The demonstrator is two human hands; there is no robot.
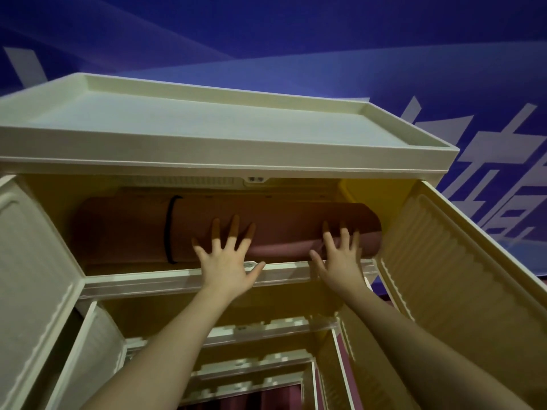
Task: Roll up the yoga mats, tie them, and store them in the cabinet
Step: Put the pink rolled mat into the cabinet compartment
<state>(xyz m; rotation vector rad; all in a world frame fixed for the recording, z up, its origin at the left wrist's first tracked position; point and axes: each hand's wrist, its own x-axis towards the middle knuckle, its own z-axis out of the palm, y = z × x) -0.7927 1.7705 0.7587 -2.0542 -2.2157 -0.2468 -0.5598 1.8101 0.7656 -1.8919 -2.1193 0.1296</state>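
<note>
Both palms flat, fingers spread wide and gripping nothing, the left hand [226, 263] and right hand [340, 258] press the rolled pink yoga mat [281, 229], black tie [170, 229] on, into the cabinet [207, 161]'s top compartment, probably so it sits fully inside.

Cabinet [225, 161] — cream moulded plastic, smooth, faint sheen; open right door [461, 261] ribbed inside. Rolled mat [284, 223] — pinkish, matt, foam-like, smooth. Band [170, 229] around it black, thin, possibly elastic.
</note>
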